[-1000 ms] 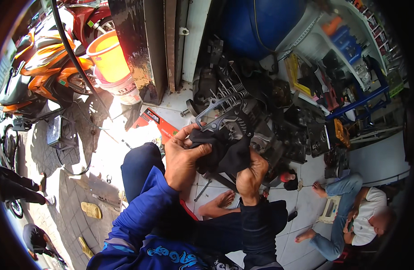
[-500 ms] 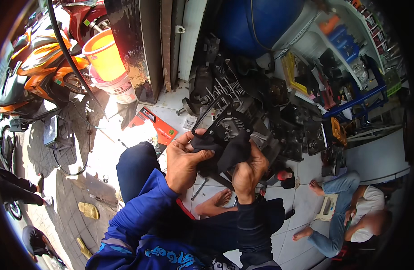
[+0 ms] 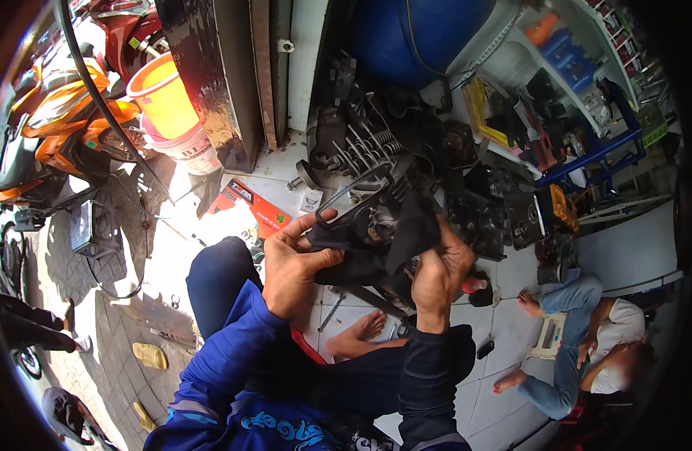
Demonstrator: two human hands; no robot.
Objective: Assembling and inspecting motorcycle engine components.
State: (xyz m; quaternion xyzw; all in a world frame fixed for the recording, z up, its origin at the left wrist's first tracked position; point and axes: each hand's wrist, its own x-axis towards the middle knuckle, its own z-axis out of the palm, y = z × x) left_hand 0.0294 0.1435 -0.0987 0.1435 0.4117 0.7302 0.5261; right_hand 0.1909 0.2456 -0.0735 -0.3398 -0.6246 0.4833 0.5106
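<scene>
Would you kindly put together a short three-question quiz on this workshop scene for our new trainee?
1. True or false: the left hand and the right hand both grip the black engine part.
2. Which colour is the bucket by the dark door panel? A) green B) orange C) white
3. Fill in: a dark ______ is draped over the part by the right hand.

Key
1. True: one hand holds each side.
2. B: orange, with a pale lower band.
3. Cloth: it hangs over the part's right side.
</scene>
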